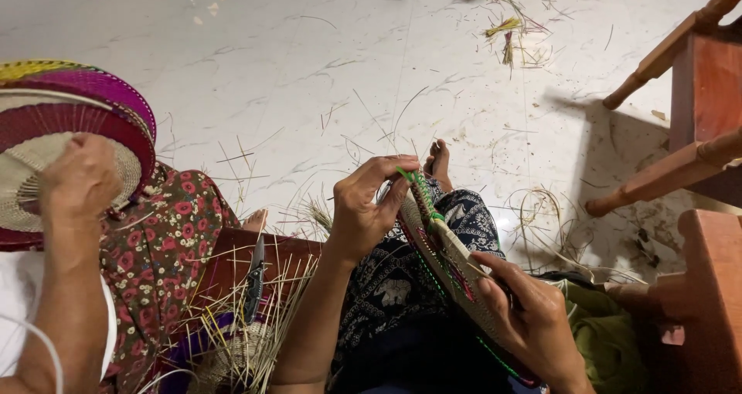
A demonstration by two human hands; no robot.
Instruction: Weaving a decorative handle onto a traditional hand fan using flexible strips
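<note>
I am weaving the rim of a woven fan (452,266) that lies across my lap, over my dark patterned trousers (394,286). My left hand (363,208) is closed in a pinch at the fan's upper end, thumb and fingers gripping the edge where a green strand (408,176) sticks up and bends over. My right hand (533,320) is curled around the lower part of the fan, holding it steady from underneath with the fingers wrapped over its face.

I judge that I am midway through binding coloured strands along the edge: green and red stitches already run down the border, and the loose green end is in my left fingers. The next move, as I read it, calls for a firm hold with the right hand while the left draws the strand snug and tucks it through the edge without splitting it.

The fan is seen almost edge-on. Its long axis runs diagonally from its top end, up near my bare foot (439,162), down and to the right toward my right wrist. The upper end points away from me, toward the white tiled floor (309,69).

Beside me on the left, another person's hand (77,181) rests on a stack of round fans (85,123) in pink, maroon and straw colours. Loose straw (247,332) and a dark knife (255,282) lie on a low wooden stool (232,259) between us.
</note>
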